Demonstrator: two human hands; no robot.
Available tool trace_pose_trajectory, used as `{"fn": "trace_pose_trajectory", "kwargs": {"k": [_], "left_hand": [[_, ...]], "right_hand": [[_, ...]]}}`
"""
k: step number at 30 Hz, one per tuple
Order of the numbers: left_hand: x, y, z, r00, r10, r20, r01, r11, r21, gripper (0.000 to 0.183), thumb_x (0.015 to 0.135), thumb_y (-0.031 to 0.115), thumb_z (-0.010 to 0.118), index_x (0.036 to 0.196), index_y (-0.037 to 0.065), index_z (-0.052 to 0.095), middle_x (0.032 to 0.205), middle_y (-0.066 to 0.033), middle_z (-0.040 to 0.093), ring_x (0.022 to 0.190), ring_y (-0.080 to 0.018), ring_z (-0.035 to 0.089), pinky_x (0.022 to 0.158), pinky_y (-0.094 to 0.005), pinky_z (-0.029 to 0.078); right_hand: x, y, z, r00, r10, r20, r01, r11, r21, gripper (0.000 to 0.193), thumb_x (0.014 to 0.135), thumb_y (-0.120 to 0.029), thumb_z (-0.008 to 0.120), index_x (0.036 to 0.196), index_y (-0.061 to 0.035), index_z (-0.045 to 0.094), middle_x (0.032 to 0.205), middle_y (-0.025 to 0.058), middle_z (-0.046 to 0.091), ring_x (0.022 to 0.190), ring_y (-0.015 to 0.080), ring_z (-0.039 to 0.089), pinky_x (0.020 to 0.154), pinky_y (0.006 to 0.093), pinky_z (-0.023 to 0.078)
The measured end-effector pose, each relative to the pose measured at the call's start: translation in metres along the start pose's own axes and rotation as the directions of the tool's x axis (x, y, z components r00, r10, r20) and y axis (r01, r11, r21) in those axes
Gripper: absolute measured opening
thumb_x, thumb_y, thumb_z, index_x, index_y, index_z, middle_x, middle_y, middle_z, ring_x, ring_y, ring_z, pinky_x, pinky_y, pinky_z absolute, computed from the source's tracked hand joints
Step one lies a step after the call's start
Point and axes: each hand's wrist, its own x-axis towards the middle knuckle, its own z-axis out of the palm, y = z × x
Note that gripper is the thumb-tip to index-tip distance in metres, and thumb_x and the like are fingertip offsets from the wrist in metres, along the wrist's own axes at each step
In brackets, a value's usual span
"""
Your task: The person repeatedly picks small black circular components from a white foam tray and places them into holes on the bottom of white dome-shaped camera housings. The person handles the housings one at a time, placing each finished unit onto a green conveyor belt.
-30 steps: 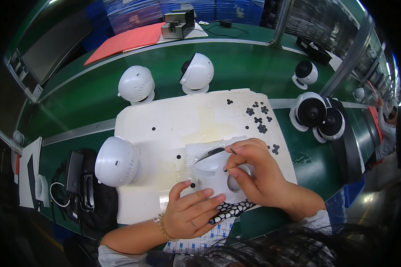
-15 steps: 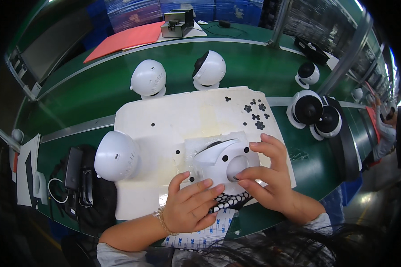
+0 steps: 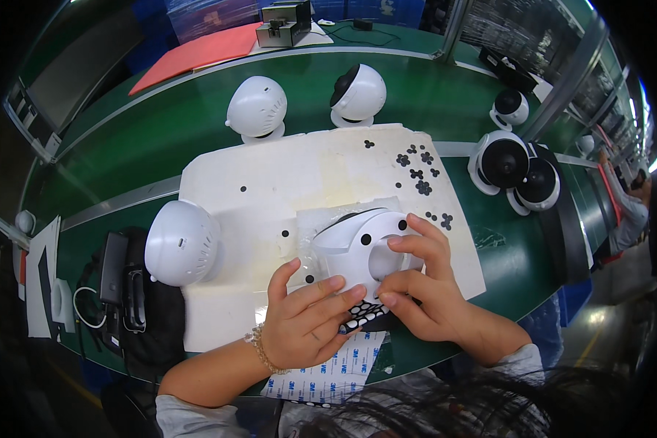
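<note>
A white round-bodied device (image 3: 336, 252) lies tilted on a clear plastic-covered pad, its ring-shaped base facing up. Two black round pads (image 3: 366, 239) are visible on the ring. My left hand (image 3: 306, 317) has its fingers stretched out, the tips touching the near left edge of the base. At the ring's near edge, the thumb and index finger of my right hand (image 3: 427, 292) are pinched together; what sits between them is hidden. Under my fingers shows a black sheet with white circles (image 3: 369, 314). A white backing sheet with blue print (image 3: 336, 376) lies nearer me.
On the pale board (image 3: 233, 306) are scattered black pads (image 3: 423, 187), mostly at its right. Similar white devices stand at the left (image 3: 182, 242), behind the board (image 3: 257, 107) and at right (image 3: 500, 160). A black bag (image 3: 157, 314) lies at left. Another person (image 3: 628, 212) sits far right.
My right thumb and index finger have moved down to the ring's near edge; the small dark piece seen at their tips is now hidden. The view has shifted slightly.
</note>
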Motion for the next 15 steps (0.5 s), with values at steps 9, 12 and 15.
{"fn": "trace_pose_trajectory", "kwargs": {"k": [9,12,15], "left_hand": [[-0.008,-0.003,-0.008,1.000,-0.028,-0.006,0.028,0.999,-0.041,0.012,0.070,0.019,0.064,0.071,0.009,0.057,0.111,-0.0019,0.059,0.106,-0.0188,0.049,0.095,-0.0511,0.025],[-0.007,-0.002,-0.007,0.999,-0.035,-0.005,0.035,0.998,-0.042,0.012,0.069,0.018,0.064,0.070,0.008,0.057,0.111,-0.0023,0.059,0.106,-0.0193,0.048,0.095,-0.0512,0.025],[-0.008,-0.003,-0.009,0.999,-0.037,-0.009,0.036,0.999,-0.040,0.012,0.068,0.018,0.065,0.069,0.008,0.057,0.110,-0.0023,0.059,0.107,-0.0197,0.048,0.096,-0.0511,0.024]], "right_hand": [[-0.021,-0.015,0.001,0.975,-0.219,0.018,0.181,0.756,-0.629,0.030,0.070,-0.041,0.063,0.093,-0.0215,0.065,0.121,-0.0004,0.048,0.120,0.0244,0.032,0.099,0.0441,0.015],[-0.022,-0.020,-0.001,0.992,-0.117,-0.045,0.069,0.812,-0.579,0.038,0.066,-0.042,0.066,0.098,-0.0213,0.065,0.119,-0.0022,0.050,0.118,0.0240,0.034,0.096,0.0431,0.020],[-0.016,-0.019,0.007,0.973,-0.134,-0.186,0.089,0.969,-0.231,0.029,0.067,-0.034,0.068,0.093,-0.0209,0.066,0.118,-0.0031,0.051,0.115,0.0239,0.036,0.091,0.0420,0.025]]}}
